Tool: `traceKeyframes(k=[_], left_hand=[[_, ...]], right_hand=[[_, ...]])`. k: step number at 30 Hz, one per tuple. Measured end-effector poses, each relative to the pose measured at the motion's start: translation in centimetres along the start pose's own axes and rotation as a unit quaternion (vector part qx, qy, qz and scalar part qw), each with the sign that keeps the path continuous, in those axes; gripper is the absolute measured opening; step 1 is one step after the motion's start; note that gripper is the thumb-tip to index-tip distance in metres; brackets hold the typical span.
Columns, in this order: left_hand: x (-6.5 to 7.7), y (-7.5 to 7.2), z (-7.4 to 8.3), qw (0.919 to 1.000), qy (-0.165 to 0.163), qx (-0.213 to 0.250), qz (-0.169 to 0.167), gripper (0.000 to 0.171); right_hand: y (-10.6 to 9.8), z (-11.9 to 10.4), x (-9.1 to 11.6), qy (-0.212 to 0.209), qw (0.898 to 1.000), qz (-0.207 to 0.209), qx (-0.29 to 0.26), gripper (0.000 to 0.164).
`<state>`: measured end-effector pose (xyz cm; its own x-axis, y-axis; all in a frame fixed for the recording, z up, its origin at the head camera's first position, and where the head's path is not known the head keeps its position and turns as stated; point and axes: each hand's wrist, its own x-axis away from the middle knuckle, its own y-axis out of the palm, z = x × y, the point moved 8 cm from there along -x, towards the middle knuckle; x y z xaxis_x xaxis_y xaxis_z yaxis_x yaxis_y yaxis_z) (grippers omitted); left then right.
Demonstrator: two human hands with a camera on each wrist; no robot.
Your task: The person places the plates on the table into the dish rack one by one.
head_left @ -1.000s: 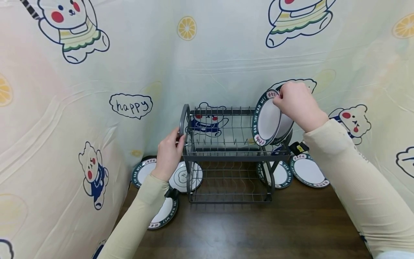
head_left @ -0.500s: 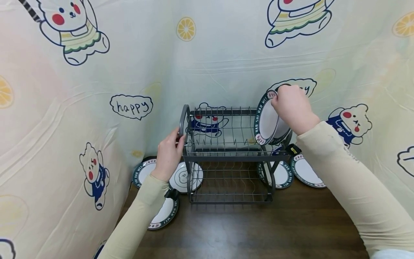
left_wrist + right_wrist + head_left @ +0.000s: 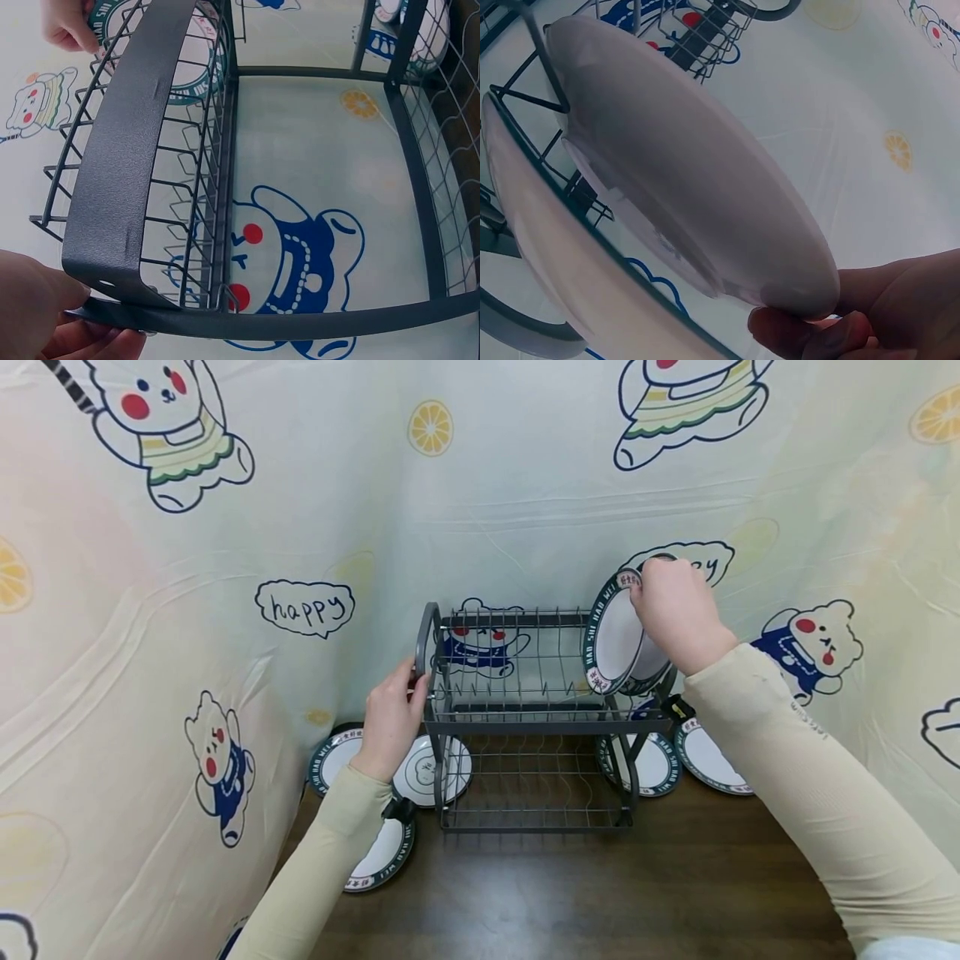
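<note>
A dark two-tier dish rack point(image 3: 532, 727) stands against the patterned cloth. My left hand point(image 3: 392, 722) grips its left side frame, thumb and fingers on either side of the metal in the left wrist view. At the right end of the upper tier, my right hand point(image 3: 678, 614) pinches the top rim of a white plate point(image 3: 617, 631) with a green lettered border. The plate stands nearly upright, its underside point(image 3: 697, 157) facing the right wrist camera. Just to its right, a second plate point(image 3: 651, 667) stands in the rack, partly hidden by the first plate and my hand.
On the brown table point(image 3: 540, 893), green-bordered plates lie at the left point(image 3: 333, 760), front left point(image 3: 382, 856) and right point(image 3: 708, 756). Another plate point(image 3: 654, 764) lies behind the rack's right leg. A plain white dish point(image 3: 420, 772) is by the left leg. Cloth point(image 3: 480, 485) hangs behind.
My right hand and forearm have shifted slightly left. The pinched plate's lower edge swung a little right, then back left. My left hand and the rack have stayed put.
</note>
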<state>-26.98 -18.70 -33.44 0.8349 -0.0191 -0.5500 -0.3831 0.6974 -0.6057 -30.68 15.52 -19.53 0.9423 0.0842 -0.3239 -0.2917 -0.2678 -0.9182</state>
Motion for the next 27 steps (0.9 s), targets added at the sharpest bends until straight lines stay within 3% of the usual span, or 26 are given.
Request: traceKeyframes(k=[9,18,27], left_hand=[[0.0,-0.1,0.1,1.0000,-0.001,0.004,-0.001,0.024],[0.0,0.0,0.0,1.0000,0.007,0.000,0.004,0.024],[0.1,-0.1,0.1,1.0000,-0.001,0.008,0.001,0.022]], right_hand=[[-0.1,-0.3,0.2,-0.006,1.000,0.014,0.011,0.027],[0.6,-0.7,0.9,0.004,0.999,-0.005,0.043,0.021],[0.5,-0.4,1.1,0.010,1.000,0.010,0.026,0.021]])
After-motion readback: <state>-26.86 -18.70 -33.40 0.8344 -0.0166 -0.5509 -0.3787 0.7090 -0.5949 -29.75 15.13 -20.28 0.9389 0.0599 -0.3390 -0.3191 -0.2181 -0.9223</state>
